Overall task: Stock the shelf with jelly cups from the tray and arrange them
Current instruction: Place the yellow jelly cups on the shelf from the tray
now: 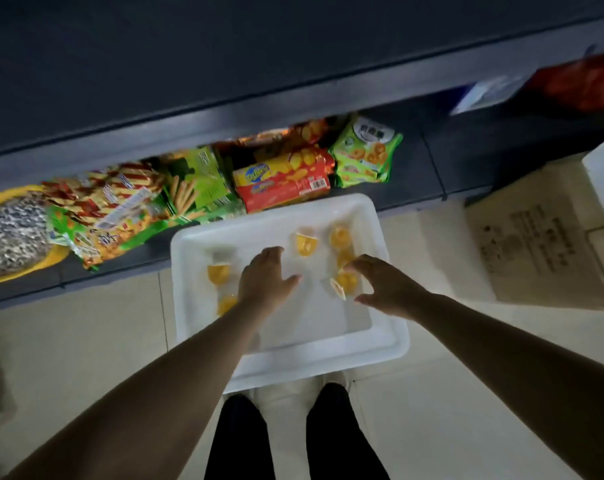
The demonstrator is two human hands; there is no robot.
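A person stands over a white tray (pixel 380 344) set on a pale tiled floor (pixel 86 341) in front of a dark shelf (pixel 414 168), both bare arms reaching down into it. The left hand (pixel 264 277) hovers palm-down near the tray's centre, fingers loosely spread and holding nothing, with jelly cups (pixel 218 271) just to its left. The right hand (pixel 383 284) arches over a jelly cup (pixel 345 280) on the tray's right side, fingers curled and thumb apart, poised around it; whether it touches the cup cannot be told. More orange cups lie scattered toward the tray's far end. Snack packets (pixel 283 181) crowd the lowest shelf, and a cardboard box (pixel 535 251) sits at right.
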